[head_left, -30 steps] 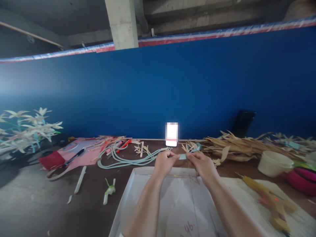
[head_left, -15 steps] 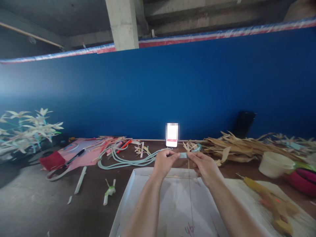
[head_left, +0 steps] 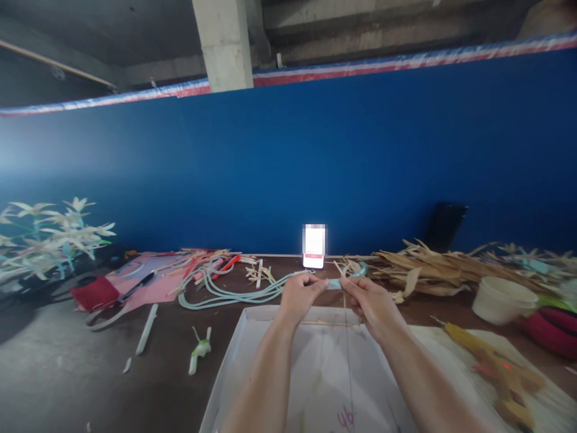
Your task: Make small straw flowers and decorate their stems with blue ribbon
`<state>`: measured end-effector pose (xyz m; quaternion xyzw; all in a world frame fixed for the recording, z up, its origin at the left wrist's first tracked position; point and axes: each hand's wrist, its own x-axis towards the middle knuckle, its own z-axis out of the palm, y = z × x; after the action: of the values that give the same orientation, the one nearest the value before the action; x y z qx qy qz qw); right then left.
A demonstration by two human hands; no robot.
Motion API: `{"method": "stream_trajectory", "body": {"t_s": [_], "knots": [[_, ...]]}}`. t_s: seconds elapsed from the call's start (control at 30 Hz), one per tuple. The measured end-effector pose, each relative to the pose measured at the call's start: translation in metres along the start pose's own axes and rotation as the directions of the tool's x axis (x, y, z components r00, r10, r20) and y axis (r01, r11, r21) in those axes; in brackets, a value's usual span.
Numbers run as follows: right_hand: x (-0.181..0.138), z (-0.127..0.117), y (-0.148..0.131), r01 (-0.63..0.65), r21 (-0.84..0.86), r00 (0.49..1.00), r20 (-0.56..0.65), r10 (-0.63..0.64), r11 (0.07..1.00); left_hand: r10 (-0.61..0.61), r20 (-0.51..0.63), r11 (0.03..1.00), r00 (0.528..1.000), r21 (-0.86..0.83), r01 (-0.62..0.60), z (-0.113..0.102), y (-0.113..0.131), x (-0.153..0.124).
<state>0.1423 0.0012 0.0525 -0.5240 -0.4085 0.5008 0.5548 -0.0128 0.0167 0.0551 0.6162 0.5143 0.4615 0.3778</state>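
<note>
Above a white shallow box lid point(head_left: 234, 343), a short light blue strip point(head_left: 334, 284), perhaps tape, is stretched between both hands. My left hand point(head_left: 298, 299) pinches its left end between thumb and fingers. At the other end, my right hand point(head_left: 370, 300) is closed in a pinch on the strip and a thin stem point(head_left: 347, 346) that hangs down over the lid. Pale dried strips point(head_left: 339, 268) stick up just above the right fingertips. What exactly sits under those fingertips is hidden.
Behind the hands stands a lit phone point(head_left: 314, 248). Light blue tubing point(head_left: 234, 297) lies left, dried husks point(head_left: 419, 270) right. A yellow glue gun point(head_left: 496, 367) rests on paper near a white tub point(head_left: 503, 300). Pale husk flowers point(head_left: 58, 234) stand far left; a blue wall point(head_left: 288, 162) closes the back.
Both hands stay almost in place with the strip still between them. The pale strips above my right fingertips have tilted slightly to the left.
</note>
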Motion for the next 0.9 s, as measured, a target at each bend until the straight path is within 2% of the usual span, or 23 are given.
{"method": "stream_trajectory", "body": {"t_s": [0.2, 0.63, 0.9], "knots": [[0.0034, -0.0006, 0.0054, 0.054, 0.019, 0.997, 0.055, -0.055, 0.998, 0.014, 0.019, 1.0, 1.0, -0.01, -0.013, 0.001, -0.0007, -0.0005], [0.0026, 0.0001, 0.0064, 0.066, -0.003, 0.998, 0.012, -0.066, 0.998, 0.048, 0.012, 0.998, 0.999, 0.034, -0.049, 0.0002, 0.0032, -0.0022], [0.0041, -0.001, 0.0048, 0.014, -0.027, 1.0, -0.02, -0.015, 1.0, 0.069, -0.029, 0.99, 0.997, 0.127, -0.065, -0.0017, 0.0015, -0.0007]]}}
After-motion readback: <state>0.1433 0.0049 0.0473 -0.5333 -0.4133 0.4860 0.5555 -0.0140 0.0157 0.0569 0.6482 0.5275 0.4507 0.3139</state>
